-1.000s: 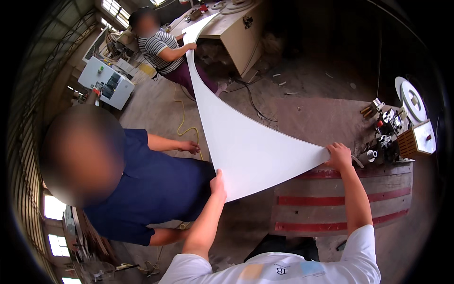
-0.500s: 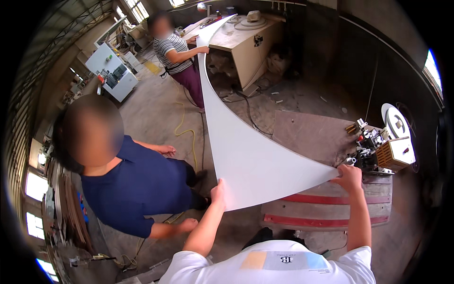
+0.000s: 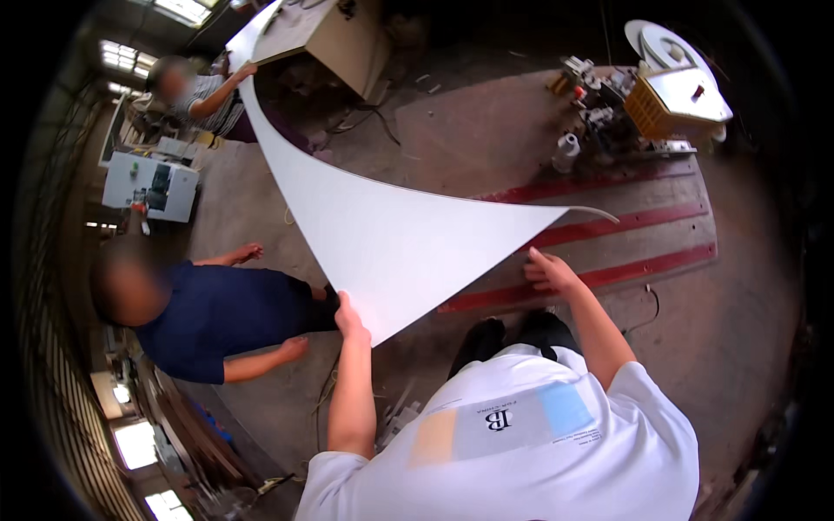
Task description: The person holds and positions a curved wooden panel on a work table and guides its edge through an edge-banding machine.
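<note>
A large white sheet point(image 3: 382, 234), long and curved, sags between me and a person in a striped shirt point(image 3: 208, 95), who holds its far end. My left hand point(image 3: 349, 316) grips the sheet's near corner from below. My right hand point(image 3: 549, 271) hovers just under the sheet's right-hand edge with its fingers loosely apart and nothing in them. The sheet's right corner point(image 3: 565, 209) hangs free over a low platform with red stripes point(image 3: 643, 230). A thin white strip point(image 3: 599, 213) trails off that corner.
A person in a navy shirt point(image 3: 217, 313) bends close at my left. A small machine with a tan box and a white reel point(image 3: 647, 91) stands at the platform's far end. A white cabinet point(image 3: 152, 182) and a wooden bench point(image 3: 321, 30) stand further off. Cables lie on the concrete floor.
My right hand has let go of the sheet's right corner and dropped below its edge. My view has swung down and right. The sheet has shifted left, and my left hand keeps its grip.
</note>
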Available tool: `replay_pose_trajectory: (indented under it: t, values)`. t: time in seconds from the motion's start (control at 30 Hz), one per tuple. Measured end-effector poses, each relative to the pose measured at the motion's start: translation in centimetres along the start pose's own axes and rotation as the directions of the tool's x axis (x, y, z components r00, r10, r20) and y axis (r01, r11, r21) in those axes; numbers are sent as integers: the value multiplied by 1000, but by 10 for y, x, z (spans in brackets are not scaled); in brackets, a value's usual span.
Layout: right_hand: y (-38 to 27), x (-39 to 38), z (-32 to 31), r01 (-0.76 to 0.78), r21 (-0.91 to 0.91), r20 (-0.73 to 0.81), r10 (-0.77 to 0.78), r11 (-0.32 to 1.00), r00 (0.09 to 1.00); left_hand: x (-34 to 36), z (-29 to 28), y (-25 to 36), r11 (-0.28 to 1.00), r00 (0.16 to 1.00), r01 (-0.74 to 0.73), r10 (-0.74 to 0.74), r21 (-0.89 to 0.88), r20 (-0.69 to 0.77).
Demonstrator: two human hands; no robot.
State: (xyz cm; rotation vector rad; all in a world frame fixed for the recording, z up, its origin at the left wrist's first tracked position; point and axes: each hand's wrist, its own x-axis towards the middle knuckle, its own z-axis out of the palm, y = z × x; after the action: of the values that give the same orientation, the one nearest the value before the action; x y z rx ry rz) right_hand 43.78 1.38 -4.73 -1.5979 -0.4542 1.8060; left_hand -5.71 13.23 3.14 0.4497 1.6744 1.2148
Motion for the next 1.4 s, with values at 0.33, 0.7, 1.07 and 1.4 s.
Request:
replay_pose_trajectory:
  t: [0.33,0.7,1.07,1.4]
  values:
    - [-54,16,6,353,934,-347,-363,-53,865,-37,-7,9,995,998,61,-60,79,-20]
    - [-118,-8,-81,412,899,-302,-895,-152,329,-76,35,-12,966,969,210,-186,-153,161]
    - [-171,-54,-116,398,906,-264,-927,-143,268,-135,75,4,924,937,325,-285,-202,204]
    - [-335,-149,-109,537,778,-298,-944,-327,-143,-183,161,-4,865,885,421,-324,-275,335]
